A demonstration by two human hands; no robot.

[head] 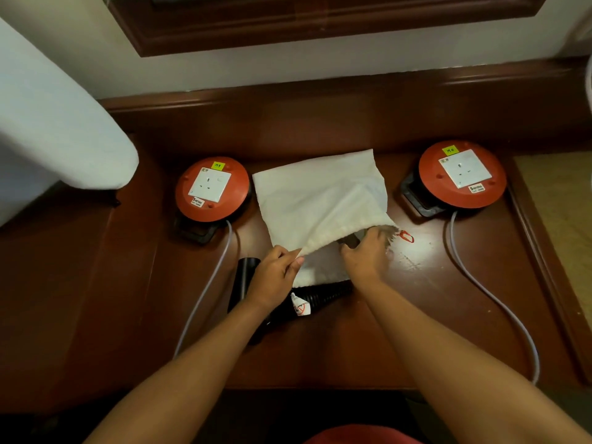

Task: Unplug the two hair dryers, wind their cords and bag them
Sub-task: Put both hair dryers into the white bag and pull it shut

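Cotton drawstring bag [320,193] held open at its mouth by a person's two bare hands, with a hair dryer going in.

Left hand [275,277] pinches the bag's upper lip and lifts it, likely to keep the mouth wide; right hand [365,254] reaches inside the opening, fingers curled round something dark, probably one dryer, though most is hidden. Just under the left wrist lies a black hair dryer [246,283] with its coiled cord [323,294], unbagged. Beyond the grip the bag lies flat on a dark red wooden desk [96,283]. Either side of it sit two orange cable reels [212,189], [462,174], sockets vacant. Far left, a padded white ironing board [48,123]; behind, a pale wall [288,68].
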